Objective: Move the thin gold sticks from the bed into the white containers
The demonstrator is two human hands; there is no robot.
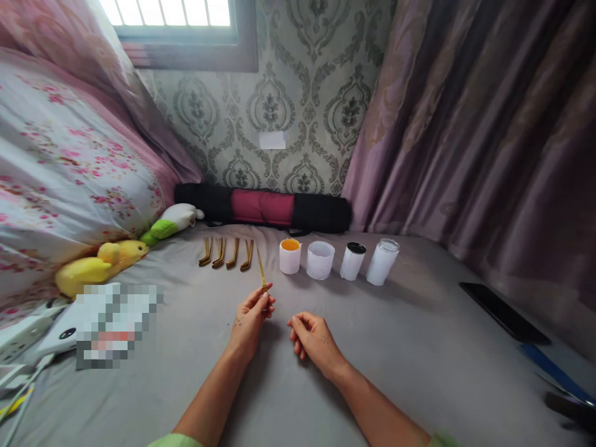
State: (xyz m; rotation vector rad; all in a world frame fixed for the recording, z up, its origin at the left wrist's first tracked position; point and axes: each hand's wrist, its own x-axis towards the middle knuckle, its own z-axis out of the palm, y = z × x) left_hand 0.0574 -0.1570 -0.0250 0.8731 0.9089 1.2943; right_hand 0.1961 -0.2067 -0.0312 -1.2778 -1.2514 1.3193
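My left hand (250, 315) pinches the lower end of a thin gold-coloured utensil (261, 270), whose far end points away towards the cups. My right hand (313, 336) rests beside it on the grey sheet (410, 347), fingers curled in with nothing visible in them. Several more gold utensils (226, 252) lie in a row just beyond my left hand. To their right stand a white cup with an orange inside (290, 256), a plain white cup (320, 259), a white cup with a black inside (352, 261) and a clear-topped jar (382, 261).
A black and red rolled bag (263, 207) lies against the patterned wall. Yellow (99, 262) and green-white (173, 223) soft toys sit at the left by a floral pillow. A dark phone (504, 311) and a blue item (554, 370) lie at the right, near purple curtains.
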